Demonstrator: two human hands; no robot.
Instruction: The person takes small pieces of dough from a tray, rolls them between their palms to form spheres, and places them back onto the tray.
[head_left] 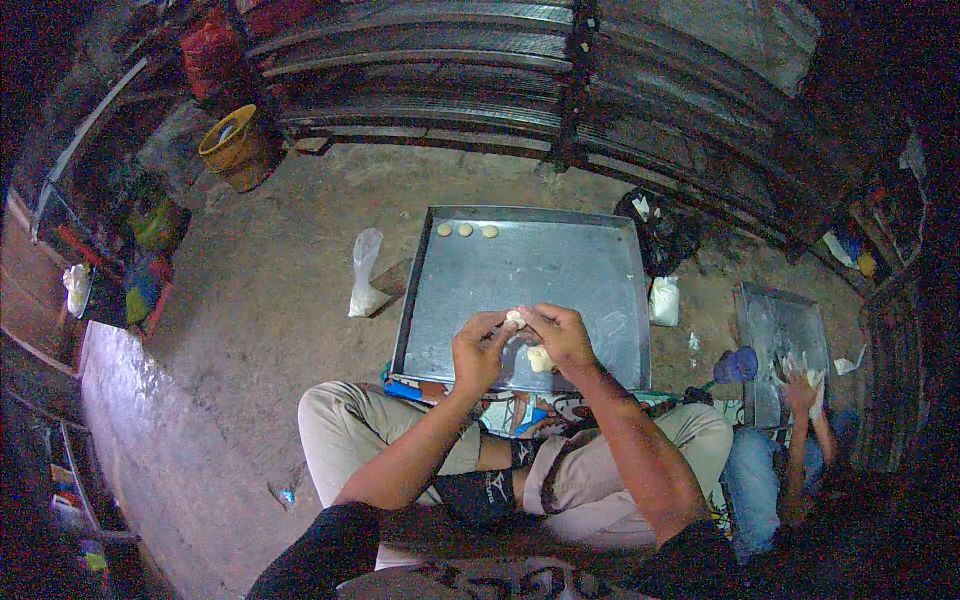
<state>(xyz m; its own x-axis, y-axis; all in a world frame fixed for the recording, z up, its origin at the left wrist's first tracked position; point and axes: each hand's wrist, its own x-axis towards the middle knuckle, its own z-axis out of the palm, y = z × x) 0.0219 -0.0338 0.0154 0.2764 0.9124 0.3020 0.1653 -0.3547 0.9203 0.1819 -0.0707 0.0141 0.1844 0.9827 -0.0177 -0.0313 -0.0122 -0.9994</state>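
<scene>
A small pale piece of dough is pinched between the fingertips of my left hand and my right hand. Both hands are closed on it, above the near part of a large metal tray. Under my right hand a bigger lump of dough rests on the tray near its front edge. Three small flattened dough rounds, one of them a dough round, lie in a row in the tray's far left corner. My fingers partly cover the held piece.
Left of the tray stands a clear bag of white powder; a white bag is at its right. A co-worker's hands are over another metal tray at the right. A yellow bucket and metal racks stand farther back.
</scene>
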